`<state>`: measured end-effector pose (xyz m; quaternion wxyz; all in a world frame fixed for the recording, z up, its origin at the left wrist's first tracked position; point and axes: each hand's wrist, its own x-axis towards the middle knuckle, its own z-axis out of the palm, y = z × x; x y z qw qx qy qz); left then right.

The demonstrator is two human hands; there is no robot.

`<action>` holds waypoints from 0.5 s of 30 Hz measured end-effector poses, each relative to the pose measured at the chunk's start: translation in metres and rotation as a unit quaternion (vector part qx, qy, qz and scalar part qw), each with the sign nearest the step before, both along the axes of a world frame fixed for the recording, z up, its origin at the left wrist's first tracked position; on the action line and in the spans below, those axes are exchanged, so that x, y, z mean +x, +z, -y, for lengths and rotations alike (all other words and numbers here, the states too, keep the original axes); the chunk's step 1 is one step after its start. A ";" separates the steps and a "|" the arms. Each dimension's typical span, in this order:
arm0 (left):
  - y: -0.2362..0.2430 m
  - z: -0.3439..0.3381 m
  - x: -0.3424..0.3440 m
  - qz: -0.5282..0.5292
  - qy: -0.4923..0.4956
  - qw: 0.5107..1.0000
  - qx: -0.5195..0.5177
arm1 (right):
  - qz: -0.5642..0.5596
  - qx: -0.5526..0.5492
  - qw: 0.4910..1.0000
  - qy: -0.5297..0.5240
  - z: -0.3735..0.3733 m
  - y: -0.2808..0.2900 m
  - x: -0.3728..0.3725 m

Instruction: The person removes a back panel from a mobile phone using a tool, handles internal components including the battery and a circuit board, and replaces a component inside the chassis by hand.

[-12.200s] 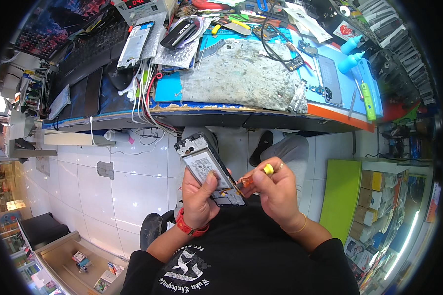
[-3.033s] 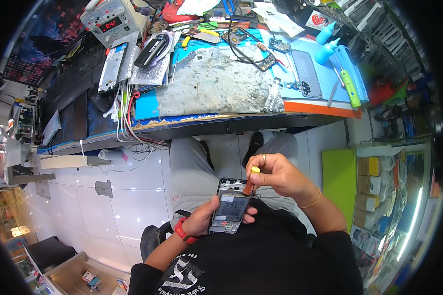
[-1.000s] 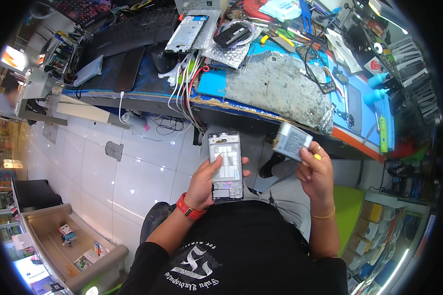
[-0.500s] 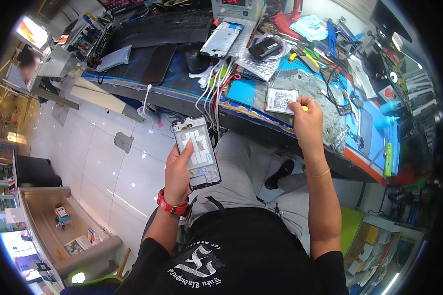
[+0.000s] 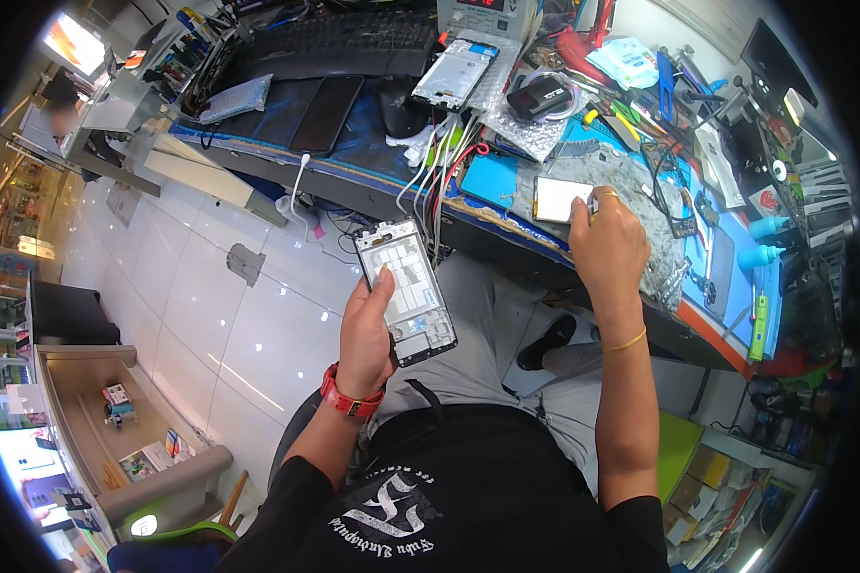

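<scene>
Right hand (image 5: 610, 241) partly hiding battery (image 5: 554, 201), left hand (image 5: 364, 336) partly behind phone frame (image 5: 413, 291)

Bench (image 5: 354, 181) w/ blk phone (image 5: 327, 115), blue mat (image 5: 489, 181), prob. kybd (image 5: 344, 46).

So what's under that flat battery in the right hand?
Beyond the battery, a stained grey mat shows. The spot directly beneath is hidden by the battery and right hand, so I can't tell whether the battery touches the mat.

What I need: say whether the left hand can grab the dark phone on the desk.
Probably not as things stand: the left hand holds the phone frame, though nothing covers the dark phone.
</scene>
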<state>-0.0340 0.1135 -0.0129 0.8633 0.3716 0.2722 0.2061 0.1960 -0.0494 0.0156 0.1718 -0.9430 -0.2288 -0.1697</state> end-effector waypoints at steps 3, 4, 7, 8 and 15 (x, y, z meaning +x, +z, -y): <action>0.002 0.003 -0.001 -0.003 -0.012 1.000 -0.018 | 0.017 -0.031 0.999 0.003 -0.004 0.002 -0.002; 0.003 0.005 -0.001 -0.004 -0.016 1.000 -0.022 | 0.022 -0.037 0.999 0.007 -0.003 0.002 -0.001; 0.006 0.012 0.004 0.021 0.002 0.999 -0.023 | 0.030 -0.049 0.998 0.011 -0.001 -0.001 0.002; 0.004 0.014 0.006 0.024 0.010 0.999 -0.019 | 0.030 -0.049 0.998 0.007 0.000 -0.002 0.004; -0.004 0.035 0.009 0.032 0.034 0.998 -0.046 | -0.012 0.107 0.990 0.094 0.022 0.004 -0.025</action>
